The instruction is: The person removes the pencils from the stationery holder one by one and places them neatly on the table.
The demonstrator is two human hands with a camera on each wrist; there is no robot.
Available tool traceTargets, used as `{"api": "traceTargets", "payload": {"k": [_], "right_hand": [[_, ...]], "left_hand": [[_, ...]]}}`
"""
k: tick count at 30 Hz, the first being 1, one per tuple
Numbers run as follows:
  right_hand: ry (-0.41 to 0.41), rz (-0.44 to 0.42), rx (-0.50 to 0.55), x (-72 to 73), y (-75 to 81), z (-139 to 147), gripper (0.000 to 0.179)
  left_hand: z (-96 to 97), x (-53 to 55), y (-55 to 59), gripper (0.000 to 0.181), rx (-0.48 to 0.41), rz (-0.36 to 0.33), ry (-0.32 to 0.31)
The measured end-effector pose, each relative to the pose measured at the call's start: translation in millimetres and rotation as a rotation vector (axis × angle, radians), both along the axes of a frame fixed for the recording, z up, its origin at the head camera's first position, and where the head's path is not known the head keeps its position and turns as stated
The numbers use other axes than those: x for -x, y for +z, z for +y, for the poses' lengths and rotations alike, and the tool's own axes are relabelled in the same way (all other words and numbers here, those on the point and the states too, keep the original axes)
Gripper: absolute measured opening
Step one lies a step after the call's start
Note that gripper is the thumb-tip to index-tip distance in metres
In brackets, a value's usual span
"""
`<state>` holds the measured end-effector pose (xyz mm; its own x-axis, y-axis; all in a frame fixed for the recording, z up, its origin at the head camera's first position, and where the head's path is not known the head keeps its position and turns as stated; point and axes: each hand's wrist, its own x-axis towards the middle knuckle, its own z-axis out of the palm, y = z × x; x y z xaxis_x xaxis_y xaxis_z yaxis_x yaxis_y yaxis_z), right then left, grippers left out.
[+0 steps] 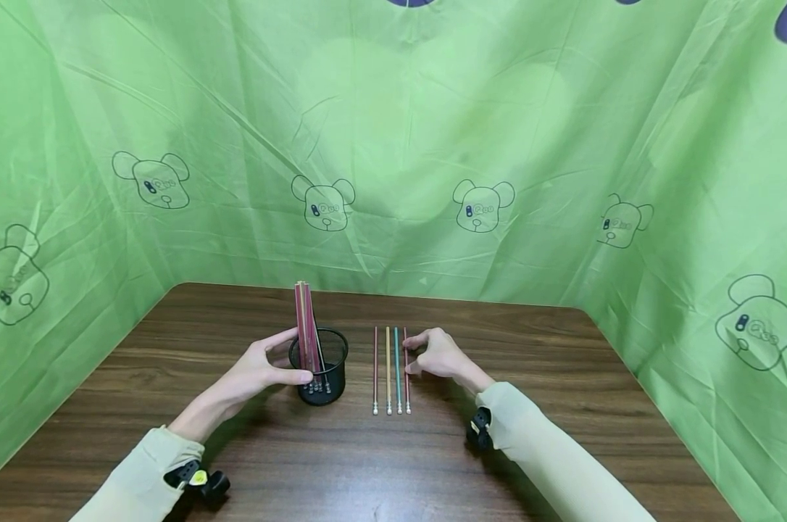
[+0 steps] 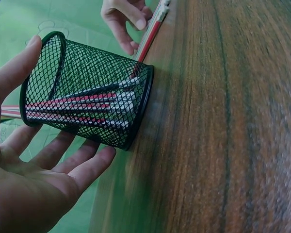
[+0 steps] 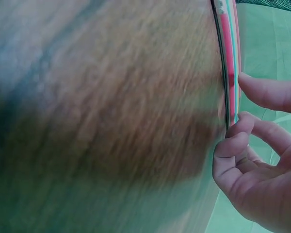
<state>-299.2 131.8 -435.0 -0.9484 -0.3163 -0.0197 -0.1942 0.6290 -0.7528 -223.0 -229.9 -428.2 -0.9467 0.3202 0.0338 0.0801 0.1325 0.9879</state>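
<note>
My left hand holds a black mesh pencil cup upright on the table. In the left wrist view the thumb is at its rim and the fingers lie along its side. A bunch of striped pink pencils leans inside, eraser ends down. To the right a row lies side by side: a dark red pencil, a yellow pencil, a teal pencil and a red pencil. My right hand touches the red pencil, thumb and index fingertip spread along its length.
The brown wooden table has its far edge near a green curtain printed with bear heads. Wrist cameras sit at both cuffs, a black left device and a right one.
</note>
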Motion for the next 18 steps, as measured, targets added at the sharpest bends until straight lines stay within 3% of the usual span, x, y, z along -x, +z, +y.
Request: {"api": "traceTargets", "payload": {"k": [7,18], "right_hand": [[-0.001,0.006,0.007,-1.1,2.4,3.7,0.05],[0.012,0.019,0.002,-2.8,21.4,1.6,0.049]], "left_hand": [[0.7,-0.5,-0.6,0.096,0.003,-0.002,-0.001],[0.7,0.3,-0.9,0.095,0.013,-0.01,0.006]]}}
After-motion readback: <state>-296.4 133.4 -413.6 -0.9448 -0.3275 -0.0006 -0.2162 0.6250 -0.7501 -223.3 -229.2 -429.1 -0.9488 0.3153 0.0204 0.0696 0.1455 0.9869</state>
